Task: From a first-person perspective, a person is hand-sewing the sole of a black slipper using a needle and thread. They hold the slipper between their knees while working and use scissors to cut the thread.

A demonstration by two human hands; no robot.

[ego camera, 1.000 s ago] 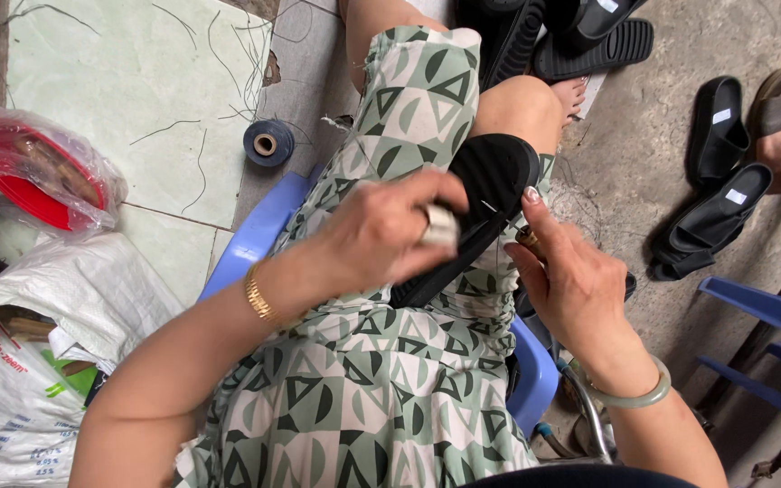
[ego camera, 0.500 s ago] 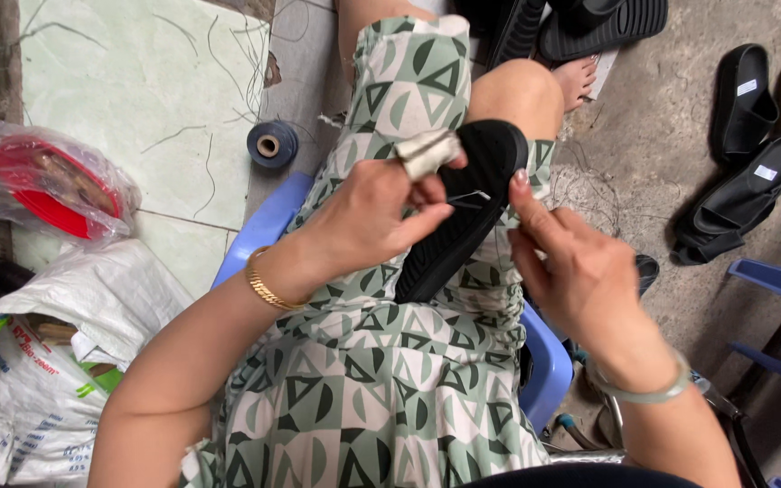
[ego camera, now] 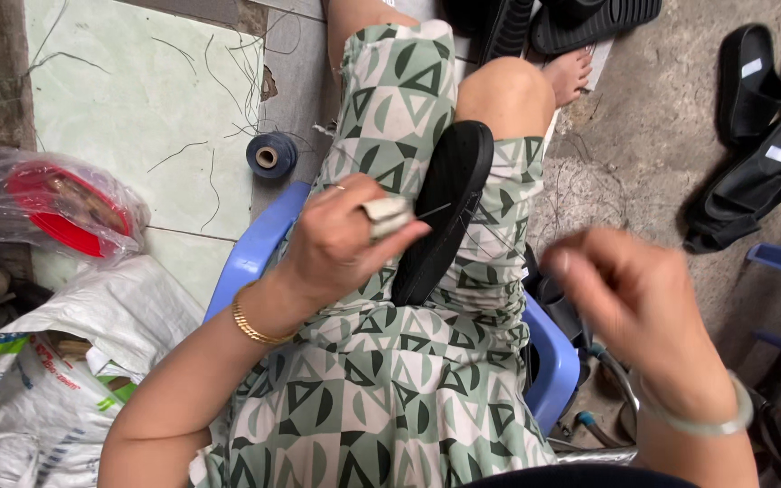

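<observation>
White label sq. [ego camera: 777, 154] on black sandal [ego camera: 752, 194], R of hand [ego camera: 630, 303].

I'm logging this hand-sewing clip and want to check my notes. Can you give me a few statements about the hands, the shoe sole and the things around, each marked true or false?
1. The black sole lies on the person's lap. True.
2. The left hand rests on the sole's near end. True.
3. The right hand presses on the sole. False: it is raised to the side, blurred.
4. The blue thread spool sits on the lap. False: it stands on the floor.
5. The red item is inside a clear plastic bag. True.
</observation>
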